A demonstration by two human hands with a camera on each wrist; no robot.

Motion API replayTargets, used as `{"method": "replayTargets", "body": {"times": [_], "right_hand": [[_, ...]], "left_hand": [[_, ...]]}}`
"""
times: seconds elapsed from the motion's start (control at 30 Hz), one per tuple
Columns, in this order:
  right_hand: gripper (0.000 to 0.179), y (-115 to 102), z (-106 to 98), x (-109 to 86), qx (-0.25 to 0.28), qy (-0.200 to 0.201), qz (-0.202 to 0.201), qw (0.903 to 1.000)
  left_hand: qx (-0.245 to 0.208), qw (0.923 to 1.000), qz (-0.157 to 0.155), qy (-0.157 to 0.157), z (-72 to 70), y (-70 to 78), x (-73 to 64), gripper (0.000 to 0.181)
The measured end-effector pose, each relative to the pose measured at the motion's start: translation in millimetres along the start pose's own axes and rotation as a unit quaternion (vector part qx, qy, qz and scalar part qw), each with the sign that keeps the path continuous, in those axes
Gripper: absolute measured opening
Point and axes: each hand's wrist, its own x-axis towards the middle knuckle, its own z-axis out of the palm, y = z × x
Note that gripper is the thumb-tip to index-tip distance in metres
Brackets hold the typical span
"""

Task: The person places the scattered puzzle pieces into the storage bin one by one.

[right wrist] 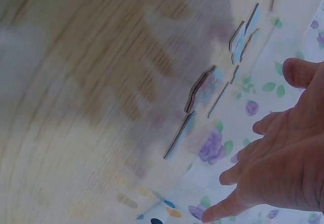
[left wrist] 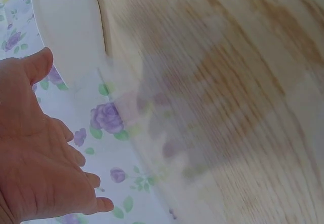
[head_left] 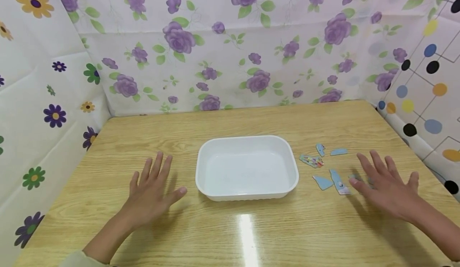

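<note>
My left hand [head_left: 149,197] hovers over the table left of a white plastic tray [head_left: 247,197], its fingers spread and holding nothing. To the right of the tray lie several flat, light-blue, irregular pieces with bits of printed picture. Among them are a triangular piece [head_left: 323,182], a long piece [head_left: 338,180], a multicoloured piece [head_left: 312,161] and a thin strip [head_left: 339,151]. Above the nearest pieces my right hand [head_left: 389,189] is spread, also holding nothing and partly hiding some of them. The right wrist view shows a multicoloured piece [right wrist: 205,88] with a thick dark edge.
The wood-grain table [head_left: 172,235] carries the tray in its middle. A flowered cloth [head_left: 223,59] hangs behind it, with patterned cloths along the left [head_left: 36,139] and right [head_left: 424,107] sides.
</note>
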Motion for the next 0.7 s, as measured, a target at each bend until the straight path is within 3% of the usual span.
{"method": "replayTargets", "body": {"times": [0.37, 0.7], "right_hand": [[0.082, 10, -10, 4.2, -0.007, -0.002, 0.011, 0.9999], [0.084, 16, -13, 6.4, -0.022, 0.007, 0.026, 0.9994]], "left_hand": [[-0.035, 0.9989, 0.030, 0.005, -1.6, 4.4, 0.1, 0.095], [-0.109, 0.9932, 0.042, 0.000, -0.8, 13.7, 1.3, 0.098]]}}
